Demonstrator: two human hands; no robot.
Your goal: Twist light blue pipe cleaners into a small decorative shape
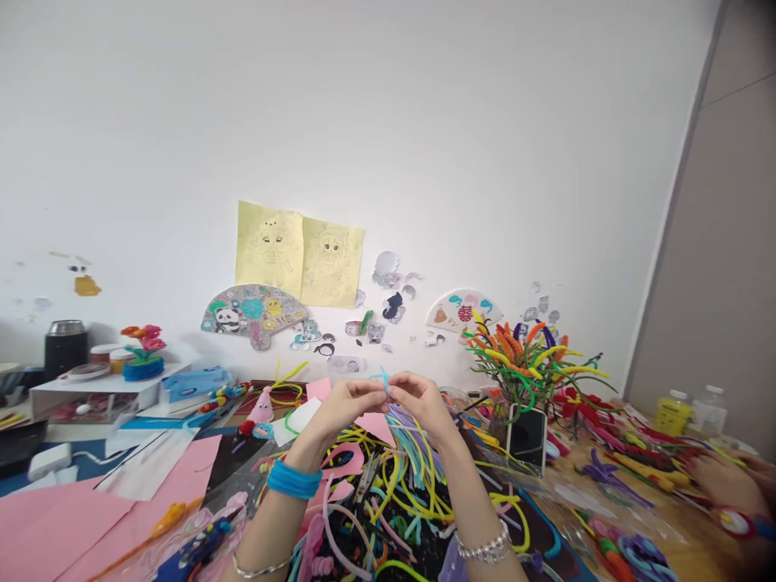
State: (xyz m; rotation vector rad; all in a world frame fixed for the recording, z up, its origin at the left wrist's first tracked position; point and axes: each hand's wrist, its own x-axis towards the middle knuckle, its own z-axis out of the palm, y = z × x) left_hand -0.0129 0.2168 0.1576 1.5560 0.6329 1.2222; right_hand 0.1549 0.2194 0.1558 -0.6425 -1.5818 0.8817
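My left hand [348, 404] and my right hand [421, 402] are raised together over the table, fingertips meeting in a pinch. Between them is a small light-blue pipe cleaner [383, 377], and both hands are closed on it. A blue band [294, 479] of wound pipe cleaner sits on my left wrist, and a beaded bracelet [483, 549] is on my right wrist. Below my hands lies a heap of loose pipe cleaners [403, 485] in yellow, pink, purple and blue.
Pink paper sheets [66, 525] cover the table's left. A bunch of pipe-cleaner flowers [527, 360] stands at right behind a black phone [526, 436]. Another person's hand [724, 485] rests at the far right. White shelf [97, 388] with jars at left.
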